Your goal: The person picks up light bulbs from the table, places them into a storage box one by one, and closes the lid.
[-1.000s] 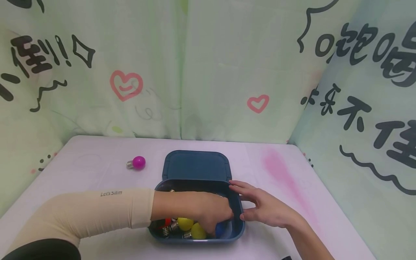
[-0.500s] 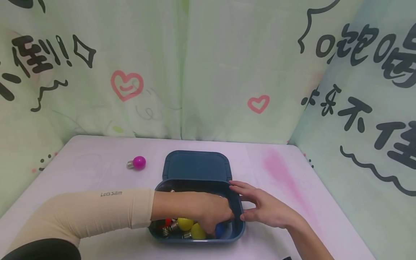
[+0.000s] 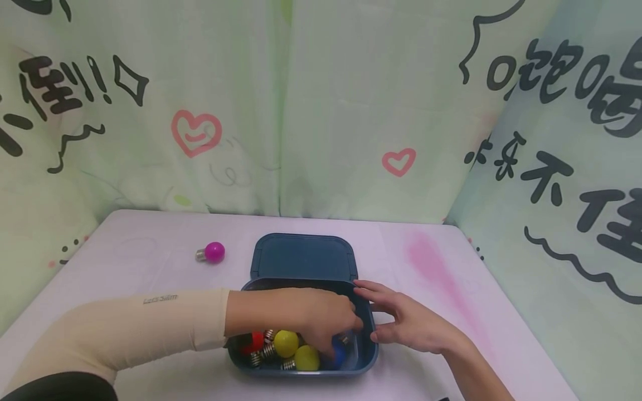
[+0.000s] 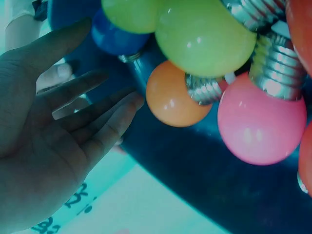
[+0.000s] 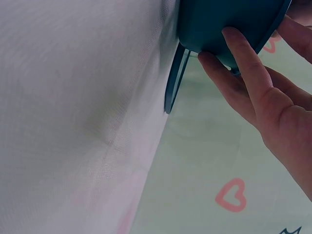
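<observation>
My left hand [image 3: 326,320] reaches into a dark blue box [image 3: 369,356] from the left, over several coloured bulbs with metal screw bases. In the left wrist view its fingers extend loosely with nothing between them, near an orange bulb [image 4: 175,95] and a blue bulb [image 4: 114,34]. Yellow bulbs [image 3: 286,344], a red bulb [image 3: 253,341] and a pink bulb [image 4: 261,122] lie there too. My right hand [image 3: 411,320] touches the box's right side, with its fingertips at the rim and outer wall [image 5: 209,29]. The forearm hides the back of the box.
A magenta bulb [image 3: 214,252] lies on its side on the white table [image 3: 150,239], left of the box. The box's lid [image 3: 303,256] is folded back behind it. Printed curtains [image 3: 326,111] stand along the back and sides.
My left hand and forearm have shifted slightly up and left inside the box, so more of the bulbs show. The right hand keeps its place at the box's side.
</observation>
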Demonstrator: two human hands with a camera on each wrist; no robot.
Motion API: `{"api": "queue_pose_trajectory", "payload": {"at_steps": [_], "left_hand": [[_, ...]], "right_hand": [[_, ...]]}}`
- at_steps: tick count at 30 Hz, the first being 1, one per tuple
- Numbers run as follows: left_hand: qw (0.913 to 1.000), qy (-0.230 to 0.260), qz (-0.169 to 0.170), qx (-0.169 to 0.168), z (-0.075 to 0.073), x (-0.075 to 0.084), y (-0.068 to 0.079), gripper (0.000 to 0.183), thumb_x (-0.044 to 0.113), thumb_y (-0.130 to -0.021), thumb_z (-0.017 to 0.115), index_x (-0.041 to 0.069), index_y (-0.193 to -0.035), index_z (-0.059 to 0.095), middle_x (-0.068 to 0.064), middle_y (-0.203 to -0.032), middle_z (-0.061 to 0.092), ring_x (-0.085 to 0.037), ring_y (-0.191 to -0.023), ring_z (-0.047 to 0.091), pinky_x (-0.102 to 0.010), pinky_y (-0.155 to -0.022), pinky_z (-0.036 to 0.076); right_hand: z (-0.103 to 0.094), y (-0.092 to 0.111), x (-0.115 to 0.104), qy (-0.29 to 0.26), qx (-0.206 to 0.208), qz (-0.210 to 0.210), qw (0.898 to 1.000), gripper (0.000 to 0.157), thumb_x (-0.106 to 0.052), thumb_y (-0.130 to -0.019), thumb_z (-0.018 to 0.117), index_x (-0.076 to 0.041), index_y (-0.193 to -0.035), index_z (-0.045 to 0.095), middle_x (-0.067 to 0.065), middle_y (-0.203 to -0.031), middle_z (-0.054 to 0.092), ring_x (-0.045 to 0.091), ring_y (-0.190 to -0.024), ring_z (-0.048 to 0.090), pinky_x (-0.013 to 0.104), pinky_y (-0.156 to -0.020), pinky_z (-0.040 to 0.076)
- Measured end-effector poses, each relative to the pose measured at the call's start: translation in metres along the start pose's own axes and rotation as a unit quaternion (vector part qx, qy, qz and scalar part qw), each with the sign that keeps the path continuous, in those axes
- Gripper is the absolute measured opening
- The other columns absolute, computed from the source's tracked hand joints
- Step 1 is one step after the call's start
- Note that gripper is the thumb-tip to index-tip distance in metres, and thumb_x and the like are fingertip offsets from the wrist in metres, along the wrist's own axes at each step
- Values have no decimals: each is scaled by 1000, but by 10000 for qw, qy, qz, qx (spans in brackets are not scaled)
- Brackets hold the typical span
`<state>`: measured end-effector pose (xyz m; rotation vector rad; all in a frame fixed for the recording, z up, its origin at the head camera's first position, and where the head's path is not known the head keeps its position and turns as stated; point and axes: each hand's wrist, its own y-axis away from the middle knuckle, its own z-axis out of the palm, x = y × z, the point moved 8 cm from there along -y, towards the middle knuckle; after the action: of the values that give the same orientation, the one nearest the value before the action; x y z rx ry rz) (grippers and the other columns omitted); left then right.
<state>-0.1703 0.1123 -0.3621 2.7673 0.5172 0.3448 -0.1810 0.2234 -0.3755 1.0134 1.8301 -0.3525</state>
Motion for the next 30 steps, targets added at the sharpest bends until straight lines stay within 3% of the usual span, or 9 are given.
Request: {"api": "queue_pose_trajectory", "payload": {"at_steps": [5,11,21,30], "left_hand": [[9995,52,-102,292,-11,-7,9,57,42,-87,83,21,-138,67,5,-129,72,-9,-117,66,-33,-103,57],[9967,298,-552,524,-24,-25,25,54,37,-91,81,20,-140,66,3,-133,71,-14,-123,65,-33,-99,59],[9850,608,-1225,1057,-43,-69,63,47,29,-94,78,18,-138,66,-4,-136,68,-21,-123,63,-39,-101,58],[9709,954,-1678,1418,-43,-114,93,45,24,-92,79,16,-135,67,-6,-129,70,-24,-120,64,-40,-100,59]], "right_hand": [[0,0,-1,-8,-11,-28,10000,80,-8,-93,72,-18,-163,35,11,-170,30,46,-150,39,66,-114,40],[1,-1,0,-19,-9,59,10000,79,-9,-94,71,-20,-163,35,11,-170,30,46,-148,42,60,-111,47],[-1,-2,2,42,64,238,9997,81,-12,-93,74,-22,-163,34,13,-168,34,49,-143,46,60,-110,48],[-1,-3,3,126,143,398,9990,82,-12,-92,75,-23,-163,35,12,-168,35,48,-143,46,62,-110,48]]}}
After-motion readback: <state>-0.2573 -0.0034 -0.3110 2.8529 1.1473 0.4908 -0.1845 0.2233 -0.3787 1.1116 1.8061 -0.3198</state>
